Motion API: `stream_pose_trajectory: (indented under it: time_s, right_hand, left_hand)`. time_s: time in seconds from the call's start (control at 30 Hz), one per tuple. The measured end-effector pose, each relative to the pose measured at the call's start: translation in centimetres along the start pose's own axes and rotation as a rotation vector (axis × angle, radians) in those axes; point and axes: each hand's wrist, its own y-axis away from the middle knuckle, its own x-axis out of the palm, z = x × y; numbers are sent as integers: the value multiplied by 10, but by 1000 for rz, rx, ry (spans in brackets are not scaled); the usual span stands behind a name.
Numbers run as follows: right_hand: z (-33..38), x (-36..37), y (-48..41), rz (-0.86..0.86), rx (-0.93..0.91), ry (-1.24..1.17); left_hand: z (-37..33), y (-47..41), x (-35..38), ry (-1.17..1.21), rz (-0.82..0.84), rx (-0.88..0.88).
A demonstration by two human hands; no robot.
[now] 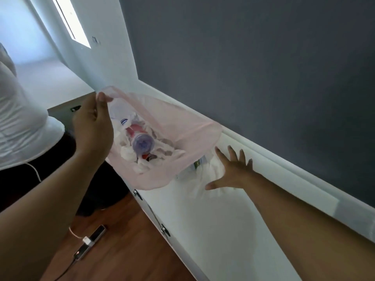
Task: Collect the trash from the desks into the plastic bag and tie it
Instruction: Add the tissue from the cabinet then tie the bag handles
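Observation:
A pale pink plastic bag (182, 126) hangs open over the left end of a white desk (223, 220). My left hand (93, 126) pinches its near rim and holds the mouth up. Inside lie a clear plastic bottle (140, 141) with a red label and crumpled white tissues (129, 155). On the desk just right of the bag sits a heap of crumpled white paper and wrappers (205, 169). My right hand (233, 169) is spread open, fingers apart, over that heap, touching or just above it; I cannot tell which.
A dark grey wall (263, 67) with a white ledge (284, 157) runs behind the desk. Another person in a white top (22, 118) stands at the left. A power strip (91, 242) with a cable lies on the wooden floor (125, 250).

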Motion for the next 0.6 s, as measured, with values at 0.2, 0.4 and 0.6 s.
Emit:
stream_pose_trajectory:
  time_s: [0.2, 0.4, 0.6]
  right_hand:
    - [10, 24, -8, -42, -66, 101]
    - [5, 43, -5, -356, -152, 232]
    - [-9, 45, 14, -384, -135, 287]
  left_hand:
    - [1, 11, 4, 16, 1, -11]
    - [6, 16, 9, 6, 24, -32]
    - [6, 19, 11, 13, 81, -44]
